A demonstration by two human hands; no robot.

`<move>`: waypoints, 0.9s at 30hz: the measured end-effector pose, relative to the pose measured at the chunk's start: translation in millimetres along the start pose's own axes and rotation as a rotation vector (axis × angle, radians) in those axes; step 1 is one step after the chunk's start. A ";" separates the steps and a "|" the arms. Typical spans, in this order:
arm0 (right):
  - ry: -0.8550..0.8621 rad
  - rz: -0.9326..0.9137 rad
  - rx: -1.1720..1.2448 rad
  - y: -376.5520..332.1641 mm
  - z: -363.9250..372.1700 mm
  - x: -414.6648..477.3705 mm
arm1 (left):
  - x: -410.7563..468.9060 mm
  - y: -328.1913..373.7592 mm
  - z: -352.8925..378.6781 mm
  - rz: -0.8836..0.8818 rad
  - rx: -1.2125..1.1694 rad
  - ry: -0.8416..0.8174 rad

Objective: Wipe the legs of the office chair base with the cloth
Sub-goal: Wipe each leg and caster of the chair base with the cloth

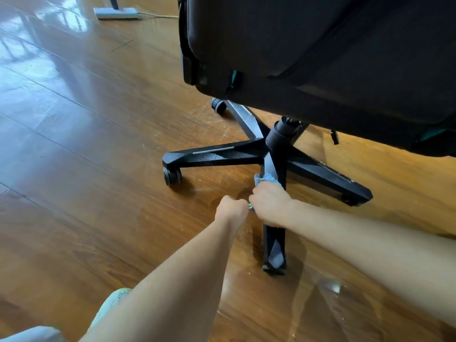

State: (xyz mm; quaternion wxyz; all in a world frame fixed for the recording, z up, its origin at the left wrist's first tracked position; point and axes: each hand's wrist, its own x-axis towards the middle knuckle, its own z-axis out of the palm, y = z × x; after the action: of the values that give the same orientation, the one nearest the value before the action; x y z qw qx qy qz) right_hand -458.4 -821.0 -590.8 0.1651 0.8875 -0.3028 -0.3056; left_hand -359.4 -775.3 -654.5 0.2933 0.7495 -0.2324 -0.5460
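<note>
The right hand (270,203) is closed around a pale blue cloth (265,178) and presses it down on the top of the nearest leg (274,245) of the chair base, about halfway along that leg. A bunched fold of the cloth sticks out just beyond the knuckles, toward the hub, and a small corner shows at the left edge of the hand. The left hand (232,209) is curled into a loose fist right beside the right one, touching or nearly touching that corner of cloth; whether it pinches the cloth cannot be told.

The wiped leg runs from the central column (281,135) toward the camera and ends at a wheel (274,269) on the floor. A second leg (212,155) reaches left to another wheel (172,176), a third (328,176) goes right, and a fourth (243,117) points away to a far wheel (218,104). The black seat (320,50) hangs over the base and fills the upper right.

Everything stands on a glossy wooden floor (86,134). A flat grey mop head (116,13) lies well apart at the top left. A pale knee (113,304) shows at the bottom left.
</note>
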 end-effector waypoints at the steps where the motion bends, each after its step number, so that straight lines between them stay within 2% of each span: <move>1: -0.008 -0.055 -0.002 -3.2 1.9 -9.4 | -0.8 2.6 -2.0 0.005 -0.006 0.013; 4: -0.020 -0.052 0.067 0.9 0.8 -12.5 | 0.0 8.4 -3.6 0.028 -0.018 0.045; 11: 0.044 0.188 0.106 42.4 -7.9 33.4 | -5.3 -1.6 8.3 0.021 -0.044 -0.037; 14: 0.055 0.138 0.095 20.6 -2.0 17.9 | -0.6 -2.3 8.2 0.013 -0.061 -0.040; 20: -0.011 -0.082 0.048 -9.3 7.9 -26.2 | -0.1 6.4 8.2 0.046 0.030 0.094; 27: 0.010 0.163 0.016 30.6 -16.0 28.5 | -6.1 -11.6 14.2 -0.006 0.029 0.079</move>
State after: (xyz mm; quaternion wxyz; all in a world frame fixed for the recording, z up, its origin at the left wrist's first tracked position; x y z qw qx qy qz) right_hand -443.5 -860.8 -576.6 0.1837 0.8629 -0.3756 -0.2840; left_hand -374.5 -765.5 -661.7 0.2897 0.7754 -0.2261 -0.5135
